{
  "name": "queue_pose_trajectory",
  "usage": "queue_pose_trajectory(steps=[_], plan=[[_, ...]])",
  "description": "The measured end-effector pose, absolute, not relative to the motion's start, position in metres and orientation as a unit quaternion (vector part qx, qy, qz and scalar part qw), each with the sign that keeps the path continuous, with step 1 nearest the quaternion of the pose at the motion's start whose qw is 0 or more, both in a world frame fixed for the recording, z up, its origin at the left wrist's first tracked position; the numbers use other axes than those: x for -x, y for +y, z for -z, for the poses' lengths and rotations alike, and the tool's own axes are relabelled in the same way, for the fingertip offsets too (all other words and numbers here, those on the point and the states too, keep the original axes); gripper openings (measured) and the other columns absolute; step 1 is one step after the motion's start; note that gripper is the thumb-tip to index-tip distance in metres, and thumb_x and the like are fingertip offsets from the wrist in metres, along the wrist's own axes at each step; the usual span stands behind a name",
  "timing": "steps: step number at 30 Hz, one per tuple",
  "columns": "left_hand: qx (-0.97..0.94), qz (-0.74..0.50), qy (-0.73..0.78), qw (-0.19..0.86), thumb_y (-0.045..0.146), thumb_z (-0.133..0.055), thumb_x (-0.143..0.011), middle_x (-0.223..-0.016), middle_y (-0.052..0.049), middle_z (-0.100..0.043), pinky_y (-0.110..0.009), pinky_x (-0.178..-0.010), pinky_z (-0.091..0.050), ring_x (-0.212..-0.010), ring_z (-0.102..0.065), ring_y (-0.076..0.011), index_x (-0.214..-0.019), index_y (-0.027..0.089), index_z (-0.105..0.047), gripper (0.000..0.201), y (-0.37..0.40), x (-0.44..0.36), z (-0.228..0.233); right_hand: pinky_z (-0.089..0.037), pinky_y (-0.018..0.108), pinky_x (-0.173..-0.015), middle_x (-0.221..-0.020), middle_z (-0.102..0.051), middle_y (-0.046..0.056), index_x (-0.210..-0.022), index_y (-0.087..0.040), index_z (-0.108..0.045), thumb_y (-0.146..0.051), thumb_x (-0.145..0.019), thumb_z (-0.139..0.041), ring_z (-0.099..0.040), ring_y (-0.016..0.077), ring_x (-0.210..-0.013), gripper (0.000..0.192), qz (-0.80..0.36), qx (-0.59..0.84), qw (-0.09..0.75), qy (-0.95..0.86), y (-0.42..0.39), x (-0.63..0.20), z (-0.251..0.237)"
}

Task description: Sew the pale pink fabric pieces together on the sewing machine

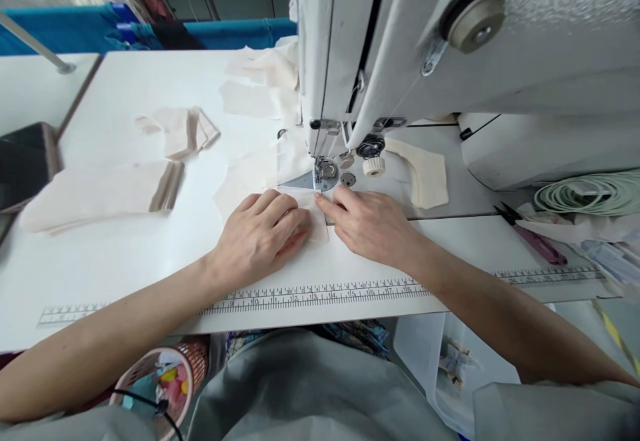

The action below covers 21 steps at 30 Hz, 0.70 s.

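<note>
A thin cream fabric piece (319,229) lies on the sewing table, its far edge at the presser foot (317,175) of the sewing machine (340,47). On its left side, my left hand (265,231) is closed, with bent fingers gripping the cloth; its fingertips are partly hidden. My right hand (370,224) has its index fingertip at the fabric's edge just in front of the foot, the other fingers curled under. Both hands touch the same piece. More pale cloth spreads left of the needle. A curved cream cut piece (427,173) rests right of the needle.
Folded cream stacks (115,194) and smaller folded pieces (183,131) lie at left. A printed ruler (300,297) runs along the front edge. Purple-handled scissors (543,244) and a pale green coil (585,193) are at right. Below stand a pink basket (195,361) and a clear bin (420,347).
</note>
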<state>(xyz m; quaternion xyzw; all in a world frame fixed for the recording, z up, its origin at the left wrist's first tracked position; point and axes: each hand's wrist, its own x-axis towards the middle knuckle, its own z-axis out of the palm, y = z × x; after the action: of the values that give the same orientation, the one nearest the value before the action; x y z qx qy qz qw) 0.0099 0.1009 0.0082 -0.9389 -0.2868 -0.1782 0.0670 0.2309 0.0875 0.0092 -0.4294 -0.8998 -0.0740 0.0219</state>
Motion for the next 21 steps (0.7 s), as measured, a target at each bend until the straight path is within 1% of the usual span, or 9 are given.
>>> queue_pose_trajectory(steps=[5,8,11,15,18,21], plan=[[0.94,0.185,-0.279,0.065,0.027,-0.054,-0.093,-0.096,-0.008,-0.066,-0.035,-0.069,-0.043,-0.084,-0.057,-0.022,-0.104,0.014,-0.06,0.018,0.1014,-0.0096,-0.0093,-0.034,0.03,-0.057,-0.098,-0.06,0.008,-0.133,-0.014,-0.054,-0.008,-0.092,-0.034,-0.053,0.015,-0.07,0.046,0.073,0.431,0.02,-0.899,0.0873,-0.2308,-0.0087],[0.94,0.2,-0.269,0.062,0.026,-0.056,-0.093,-0.095,-0.008,-0.065,-0.034,-0.069,-0.044,-0.084,-0.057,-0.0216,-0.104,0.014,-0.06,0.017,0.1015,-0.0093,-0.0104,-0.036,0.031,-0.057,-0.101,-0.06,0.009,-0.134,-0.013,-0.052,-0.012,-0.095,-0.032,-0.055,0.0159,-0.072,0.044,0.066,0.436,0.027,-0.897,0.0865,-0.2302,-0.0087],[0.94,0.205,-0.264,0.066,0.026,-0.057,-0.093,-0.094,-0.008,-0.065,-0.035,-0.068,-0.045,-0.084,-0.058,-0.022,-0.105,0.014,-0.06,0.018,0.1024,-0.01,-0.0111,-0.038,0.032,-0.058,-0.105,-0.06,0.011,-0.135,-0.011,-0.05,-0.014,-0.097,-0.031,-0.058,0.0168,-0.076,0.043,0.05,0.432,0.036,-0.9,0.0872,-0.2307,-0.0089],[0.942,0.214,-0.248,0.072,0.026,-0.057,-0.093,-0.094,-0.009,-0.065,-0.035,-0.067,-0.046,-0.083,-0.059,-0.0226,-0.107,0.013,-0.06,0.02,0.1026,-0.0129,-0.0128,-0.043,0.032,-0.062,-0.108,-0.06,0.012,-0.135,-0.01,-0.049,-0.014,-0.096,-0.033,-0.06,0.0172,-0.08,0.042,0.032,0.438,0.048,-0.897,0.0879,-0.231,-0.0085],[0.939,0.23,-0.247,0.065,0.026,-0.058,-0.092,-0.093,-0.009,-0.065,-0.035,-0.068,-0.047,-0.082,-0.06,-0.0229,-0.107,0.013,-0.059,0.019,0.1011,-0.0135,-0.015,-0.043,0.032,-0.062,-0.106,-0.06,0.012,-0.133,-0.011,-0.05,-0.016,-0.096,-0.035,-0.061,0.0171,-0.079,0.04,0.025,0.442,0.053,-0.895,0.0869,-0.2275,-0.0082],[0.939,0.234,-0.244,0.061,0.023,-0.057,-0.092,-0.096,-0.01,-0.065,-0.036,-0.07,-0.048,-0.086,-0.06,-0.024,-0.112,0.014,-0.058,0.022,0.0997,-0.0111,-0.0171,-0.041,0.03,-0.059,-0.105,-0.061,0.011,-0.134,-0.012,-0.049,-0.017,-0.097,-0.035,-0.059,0.0155,-0.075,0.04,0.027,0.434,0.063,-0.898,0.0878,-0.2299,-0.0139]])
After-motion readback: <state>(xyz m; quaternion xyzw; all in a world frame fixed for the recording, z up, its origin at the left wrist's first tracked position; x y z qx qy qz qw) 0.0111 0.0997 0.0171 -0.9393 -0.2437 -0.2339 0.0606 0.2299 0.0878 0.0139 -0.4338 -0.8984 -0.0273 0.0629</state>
